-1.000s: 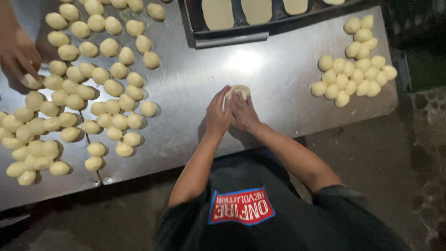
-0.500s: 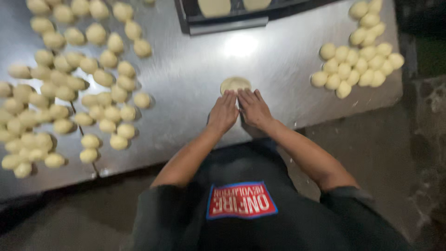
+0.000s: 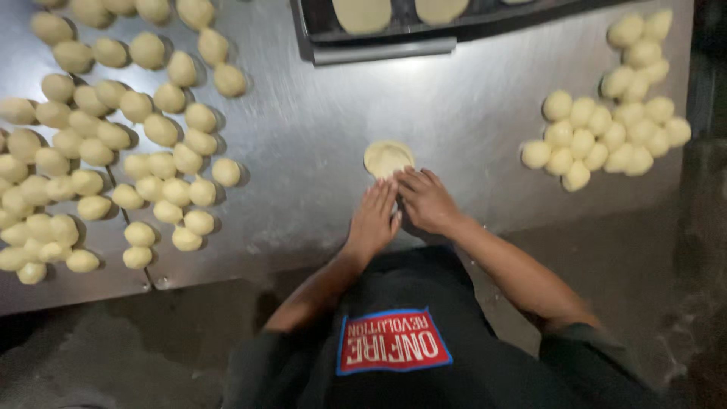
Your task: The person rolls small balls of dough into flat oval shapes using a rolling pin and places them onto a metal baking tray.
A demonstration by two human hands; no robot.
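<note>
Head: dough balls (image 3: pixel 113 151) flank hands (image 3: pixel 401 208), tray (image 3: pixel 379 45) beyond.

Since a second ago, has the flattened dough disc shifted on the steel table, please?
Cannot tell: the camera moved. The flattened dough disc lies below the dark tray, at both hands' fingertips, as before.

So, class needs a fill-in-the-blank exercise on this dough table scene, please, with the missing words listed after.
1. The left hand and right hand rest just behind one ____ dough disc.
2. The bigger crowd of dough balls lies on the person's ____ side.
3. The steel table carries a dark ____ of flat rounds at its far edge.

Missing words: flattened; left; tray
</note>
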